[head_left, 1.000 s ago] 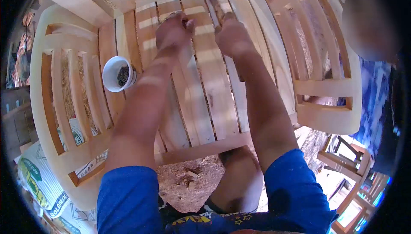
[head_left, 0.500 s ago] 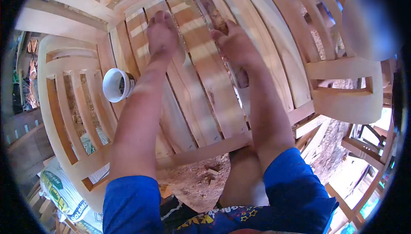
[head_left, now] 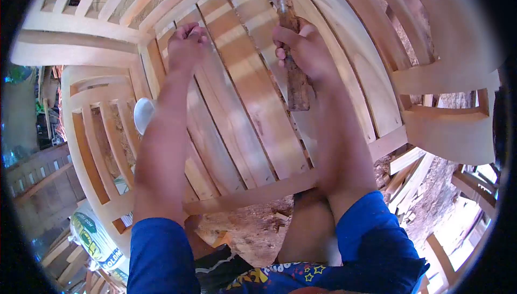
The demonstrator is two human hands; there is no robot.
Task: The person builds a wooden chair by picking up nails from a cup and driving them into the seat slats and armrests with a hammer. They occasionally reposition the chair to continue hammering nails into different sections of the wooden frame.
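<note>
Gripping the hammer [head_left: 286, 11] around the middle of its wooden handle, the right hand [head_left: 306, 49] sits over the right part of the slatted seat [head_left: 257, 112] in the head view. The hammer's dark head points to the far side, partly cut off by the frame edge; the handle's near end extends past the fist. The tool should be stiff and head-heavy, its worn brown handle probably not too slippery; a hold nearer the butt would likely give more swing, this mid-handle one more control. The left hand [head_left: 187, 47] is over the far left slats, fingers curled together; whether they pinch anything small, I cannot tell. Left of that forearm, and partly behind it, stands a white cup [head_left: 142, 116].

On the sack [head_left: 98, 242] at near left, "HOG" reads on a green patch, with "GOLDM" lower down, cut short. Lettering on the shirt [head_left: 291, 279] is not clear enough to read.
</note>
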